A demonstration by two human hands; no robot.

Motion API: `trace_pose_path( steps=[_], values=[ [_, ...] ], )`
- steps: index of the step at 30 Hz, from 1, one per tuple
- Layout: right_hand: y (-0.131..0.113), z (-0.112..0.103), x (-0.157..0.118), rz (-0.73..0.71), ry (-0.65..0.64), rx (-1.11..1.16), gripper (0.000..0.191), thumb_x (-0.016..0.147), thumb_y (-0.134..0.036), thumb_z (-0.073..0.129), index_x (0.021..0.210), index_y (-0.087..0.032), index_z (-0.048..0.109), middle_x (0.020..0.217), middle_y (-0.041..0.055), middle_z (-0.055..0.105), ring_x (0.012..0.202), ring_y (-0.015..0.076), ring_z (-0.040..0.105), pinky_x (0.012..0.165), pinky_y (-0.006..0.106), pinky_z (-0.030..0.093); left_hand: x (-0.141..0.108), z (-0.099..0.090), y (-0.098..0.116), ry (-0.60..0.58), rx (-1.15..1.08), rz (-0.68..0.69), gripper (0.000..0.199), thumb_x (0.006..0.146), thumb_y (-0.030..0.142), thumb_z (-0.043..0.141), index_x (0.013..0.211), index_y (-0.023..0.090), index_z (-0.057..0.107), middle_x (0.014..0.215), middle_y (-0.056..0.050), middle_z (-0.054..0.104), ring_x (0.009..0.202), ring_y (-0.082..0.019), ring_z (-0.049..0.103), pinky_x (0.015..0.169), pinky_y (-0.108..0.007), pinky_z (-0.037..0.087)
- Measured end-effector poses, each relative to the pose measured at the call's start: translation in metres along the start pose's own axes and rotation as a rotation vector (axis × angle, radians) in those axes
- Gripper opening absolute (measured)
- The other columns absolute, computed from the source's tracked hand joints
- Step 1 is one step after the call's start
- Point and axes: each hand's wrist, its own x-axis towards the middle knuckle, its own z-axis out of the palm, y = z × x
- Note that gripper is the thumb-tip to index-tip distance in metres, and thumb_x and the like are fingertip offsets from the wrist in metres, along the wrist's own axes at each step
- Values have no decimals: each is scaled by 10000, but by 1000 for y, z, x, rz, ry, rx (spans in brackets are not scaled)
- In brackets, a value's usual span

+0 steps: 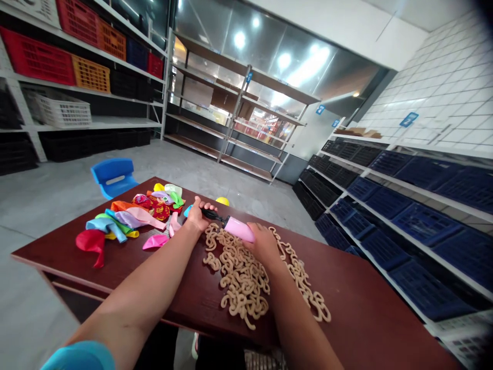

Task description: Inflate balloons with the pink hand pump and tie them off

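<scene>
My right hand (264, 244) grips a pink hand pump (239, 228) by its body, held over a dark red table (358, 303). My left hand (198, 215) is closed on the pump's black nozzle end (211, 214). Under both hands lies a heap of tan curly pieces (242, 280) spread across the tabletop. To the left sits a pile of flat, uninflated balloons (131, 218) in several colours, including a red one (90, 241) and a pink one (154, 241).
A blue plastic chair (113, 176) stands behind the table's far left corner. A yellow round thing (222, 201) peeks over the far edge. Shelving with red, orange and white crates (61, 61) lines the left; blue crates (423, 216) fill racks on the right.
</scene>
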Motion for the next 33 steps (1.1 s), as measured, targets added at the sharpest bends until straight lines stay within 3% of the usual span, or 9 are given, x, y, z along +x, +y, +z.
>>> trace_pose_path(
  steps=[4, 8, 13, 16, 20, 29, 33],
  values=[
    [1, 16, 7, 94, 13, -31, 505, 725, -517, 572, 1108, -199, 490, 996, 98, 587, 949, 233, 496, 810, 347, 336, -3, 5, 2, -8, 46, 121, 514, 806, 520, 419, 507, 188, 166, 402, 50, 252, 387, -104, 377, 497, -285, 420],
    [2, 28, 5, 157, 87, -18, 514, 709, -540, 580, 1087, -207, 480, 989, 90, 565, 920, 239, 478, 765, 352, 348, -14, 15, 1, -79, 136, 230, 522, 809, 524, 409, 516, 185, 141, 411, 55, 218, 378, -95, 343, 473, -266, 396],
    [7, 37, 6, 174, 168, 32, 465, 686, -369, 654, 1071, -193, 460, 1005, 85, 522, 923, 224, 443, 761, 323, 352, -26, 32, -8, -148, 279, 337, 515, 809, 493, 421, 519, 183, 129, 416, 54, 199, 378, -91, 333, 470, -256, 392],
    [13, 43, 8, 209, 209, 66, 314, 724, -248, 592, 1011, -186, 479, 990, 82, 525, 888, 213, 443, 753, 314, 349, -32, 45, -17, -164, 372, 403, 501, 812, 489, 403, 513, 182, 144, 416, 53, 198, 380, -92, 340, 471, -254, 396],
    [22, 49, 9, 260, 226, 139, 223, 746, -218, 530, 961, -176, 489, 931, 78, 547, 860, 210, 450, 723, 310, 340, -38, 68, -24, -151, 474, 445, 487, 807, 492, 396, 518, 185, 153, 418, 52, 216, 374, -93, 342, 468, -259, 401],
    [21, 38, 6, 238, 310, 219, 268, 705, -332, 558, 912, -171, 503, 861, 71, 572, 809, 204, 486, 692, 313, 335, -49, 126, 23, -60, 610, 508, 411, 806, 406, 396, 535, 195, 170, 409, 60, 204, 350, -97, 322, 439, -258, 388],
    [15, 36, 4, 217, 323, 267, 299, 710, -385, 549, 903, -161, 506, 822, 74, 577, 765, 194, 516, 652, 302, 356, -51, 138, 24, -82, 647, 524, 408, 805, 390, 400, 539, 194, 162, 407, 64, 197, 344, -90, 314, 424, -245, 367]
  ],
)
